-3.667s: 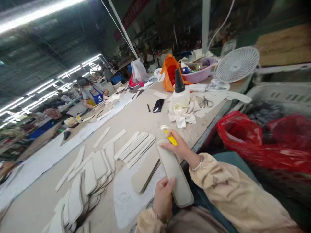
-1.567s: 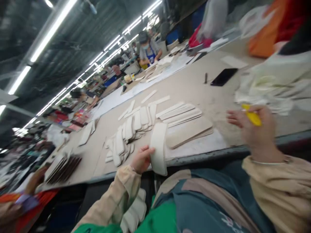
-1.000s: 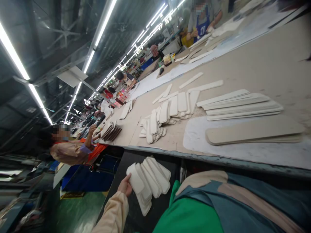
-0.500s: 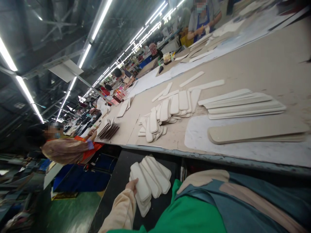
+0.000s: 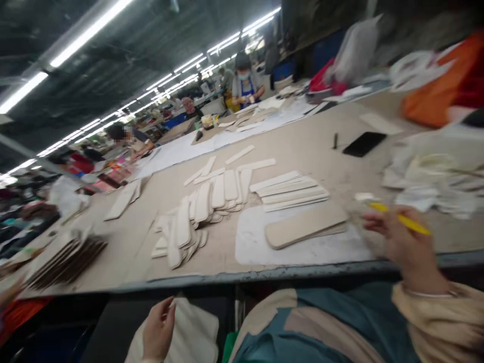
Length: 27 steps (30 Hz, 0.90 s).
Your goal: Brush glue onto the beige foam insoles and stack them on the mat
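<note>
My left hand (image 5: 159, 325) is low in the view, fingers and thumb closed at the upper left corner of a white panel (image 5: 196, 330) with rounded corners. That panel lies on a stack of similar ones over a black surface, smeared by motion. Above the table's right side, my right hand (image 5: 406, 242) grips a brush with a yellow handle (image 5: 412, 223); its whitish end (image 5: 366, 197) points left and is blurred. To the left of that hand lie long beige panels (image 5: 306, 224) on a white sheet (image 5: 251, 242), with a pile of long white strips (image 5: 291, 191) just behind.
Overlapping white panels (image 5: 204, 201) spread over the table's middle. A black phone (image 5: 365, 144) and crumpled white material (image 5: 434, 171) lie at the right, an orange bag (image 5: 434, 98) behind. Brown-edged pieces (image 5: 71, 257) stand at the left, beside a co-worker's hand (image 5: 11, 292).
The view has swung to the right. My right hand has come into view with the yellow-handled brush. My left hand has shifted from the side of the panel stack to a panel's upper corner.
</note>
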{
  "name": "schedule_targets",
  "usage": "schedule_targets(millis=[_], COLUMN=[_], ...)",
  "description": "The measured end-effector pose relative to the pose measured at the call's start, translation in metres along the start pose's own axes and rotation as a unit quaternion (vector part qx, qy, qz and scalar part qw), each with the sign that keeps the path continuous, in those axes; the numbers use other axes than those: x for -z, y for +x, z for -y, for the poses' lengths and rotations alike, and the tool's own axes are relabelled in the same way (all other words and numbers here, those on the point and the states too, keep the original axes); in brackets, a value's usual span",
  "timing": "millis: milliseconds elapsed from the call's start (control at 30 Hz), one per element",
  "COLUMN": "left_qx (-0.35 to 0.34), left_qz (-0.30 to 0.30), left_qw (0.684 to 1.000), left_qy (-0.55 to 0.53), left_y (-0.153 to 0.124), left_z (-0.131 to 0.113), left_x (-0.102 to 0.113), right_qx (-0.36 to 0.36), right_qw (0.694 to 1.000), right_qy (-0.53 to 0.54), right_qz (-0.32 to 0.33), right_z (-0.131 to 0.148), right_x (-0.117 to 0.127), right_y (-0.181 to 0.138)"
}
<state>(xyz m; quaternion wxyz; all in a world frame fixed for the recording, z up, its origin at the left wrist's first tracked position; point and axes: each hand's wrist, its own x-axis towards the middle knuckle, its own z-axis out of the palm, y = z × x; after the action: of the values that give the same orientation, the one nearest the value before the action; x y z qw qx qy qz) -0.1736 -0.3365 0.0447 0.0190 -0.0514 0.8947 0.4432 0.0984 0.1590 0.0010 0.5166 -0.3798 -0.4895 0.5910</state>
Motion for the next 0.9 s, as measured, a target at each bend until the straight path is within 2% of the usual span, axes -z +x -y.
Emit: schedule_targets(millis=[67,133,167,200,267,367,400,467,700,900], left_qx=[-0.147,-0.279,-0.321,-0.358,-0.444,-0.588,-0.619,-0.649,-0.655,-0.66], left_qz=[0.07,0.148,0.187,0.228,0.274,0.292,0.291,0.289,0.29,0.301], left_qw=[0.987,0.949,0.928,0.904,0.851,0.753,0.728,0.703,0.697,0.688], left_qy=[0.004,-0.02,-0.037,-0.048,-0.061,-0.048,-0.04,-0.027,-0.029,-0.023], left_y=[-0.001,-0.01,-0.016,-0.022,-0.03,-0.034,-0.034,-0.034,-0.037,-0.035], left_z=[-0.024,-0.054,-0.069,-0.084,-0.109,-0.131,-0.134,-0.135,-0.124,-0.121], left_x=[-0.046,-0.093,-0.116,-0.138,-0.177,-0.221,-0.23,-0.24,-0.243,-0.247], right_qx=[-0.021,-0.001,0.007,0.013,0.007,-0.023,-0.033,-0.049,-0.074,-0.082], right_qw=[0.998,0.995,0.993,0.991,0.988,0.985,0.984,0.982,0.956,0.937], right_qy=[0.042,0.059,0.063,0.062,0.05,0.03,0.024,0.006,-0.049,-0.087], right_qz=[0.051,0.086,0.104,0.12,0.145,0.166,0.171,0.183,0.279,0.329], right_z=[0.001,0.0,-0.001,-0.001,-0.001,-0.001,-0.001,-0.002,-0.01,-0.013], right_x=[0.003,-0.004,-0.009,-0.014,-0.024,-0.034,-0.037,-0.046,-0.083,-0.097], right_y=[0.003,-0.002,-0.007,-0.012,-0.023,-0.036,-0.04,-0.045,-0.058,-0.061])
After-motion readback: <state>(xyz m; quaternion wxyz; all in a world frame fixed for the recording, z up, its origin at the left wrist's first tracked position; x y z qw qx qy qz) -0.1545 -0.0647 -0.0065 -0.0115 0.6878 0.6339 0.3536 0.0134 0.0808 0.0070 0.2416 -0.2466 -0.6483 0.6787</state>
